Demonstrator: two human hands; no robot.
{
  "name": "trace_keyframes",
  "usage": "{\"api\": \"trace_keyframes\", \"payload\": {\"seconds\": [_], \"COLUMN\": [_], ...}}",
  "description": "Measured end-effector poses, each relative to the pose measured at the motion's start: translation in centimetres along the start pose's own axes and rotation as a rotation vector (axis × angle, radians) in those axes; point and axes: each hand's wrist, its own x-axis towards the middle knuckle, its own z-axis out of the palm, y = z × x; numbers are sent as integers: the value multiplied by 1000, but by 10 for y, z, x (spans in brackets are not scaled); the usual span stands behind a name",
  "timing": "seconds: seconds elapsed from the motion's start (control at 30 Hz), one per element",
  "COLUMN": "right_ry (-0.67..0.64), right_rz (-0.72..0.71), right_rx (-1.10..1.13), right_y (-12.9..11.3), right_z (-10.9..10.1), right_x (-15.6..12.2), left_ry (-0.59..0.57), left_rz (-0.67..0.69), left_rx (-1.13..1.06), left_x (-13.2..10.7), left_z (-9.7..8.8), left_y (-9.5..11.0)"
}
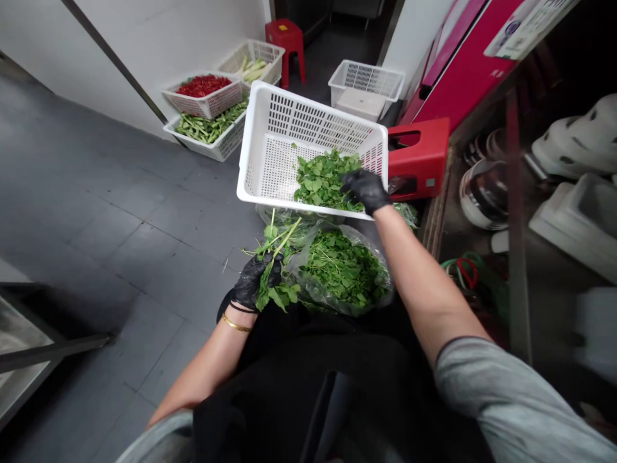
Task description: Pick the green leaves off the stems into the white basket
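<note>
My left hand, in a black glove, is closed around a bunch of leafy green stems. Pale stem ends stick up above the fingers and leaves hang below. My right hand, also gloved in black, is inside a white plastic basket, over a pile of loose green leaves. Its fingers look loosely apart at the edge of the pile, with nothing clearly held. Between my arms, close to my lap, a clear plastic bag stands open, full of leafy greens.
A red stool lies on its side against the basket. Beyond stand baskets of red chillies, green beans and pale stalks, another red stool and a white crate. Shelving with containers lines the right.
</note>
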Motion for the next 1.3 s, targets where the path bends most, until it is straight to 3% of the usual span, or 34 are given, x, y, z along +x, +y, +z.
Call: {"api": "trace_keyframes", "payload": {"seconds": [0.03, 0.1, 0.2, 0.27, 0.33, 0.43, 0.53, 0.6, 0.7, 0.77, 0.83, 0.9, 1.0, 1.1, 1.17, 1.23, 1.3], "right_ry": [-89, -445, -565, -534, -417, -278, -466, -501, -302, -103, -9, -90, -307, -388, -500, -619, -583], "right_rz": [38, 113, 212, 227, 183, 40, 26, 96, 126, 71, 28, 36, 96, 132, 169, 187, 161], "right_rx": [50, 273, 491, 566, 643, 660, 476, 398, 441, 524, 549, 461, 224, 95, 88, 122, 224], "right_y": [1, 2, 5, 6, 2, -12, -26, -27, -21, -16, -16, -20, -27, -29, -27, -25, -23], "right_z": [19, 57, 85, 75, 52, 28, 39, 52, 52, 41, 33, 38, 65, 86, 80, 59, 33], "right_x": [-23, -65, -96, -95, -88, -86, -95, -96, -85, -78, -79, -87, -102, -105, -101, -96, -95], "left_ry": [-6, -33, -79, -102, -106, -16, 101, 136, 149, 165, 174, 176, 217, 226, 209, 218, 228], "left_rz": [-26, -58, -46, -25, 4, 69, 107, 115, 100, 84, 79, 95, 209, 318, 333, 336, 314], "left_rx": [-12, -15, 24, 56, 88, 159, 263, 332, 397, 411, 421, 443, 541, 697, 756, 749, 696], "left_x": [3, 8, 8, 4, -2, -7, -8, -8, -9, -9, -9, -9, -8, -9, -11, -12, -14], "left_z": [-2, -3, -2, 0, 1, 3, 7, 8, 7, 4, 3, 2, 3, 1, -2, -5, -6], "left_y": [-3, -8, -11, -8, -5, -4, -9, -12, -13, -13, -14, -16, -22, -26, -25, -22, -20]}}
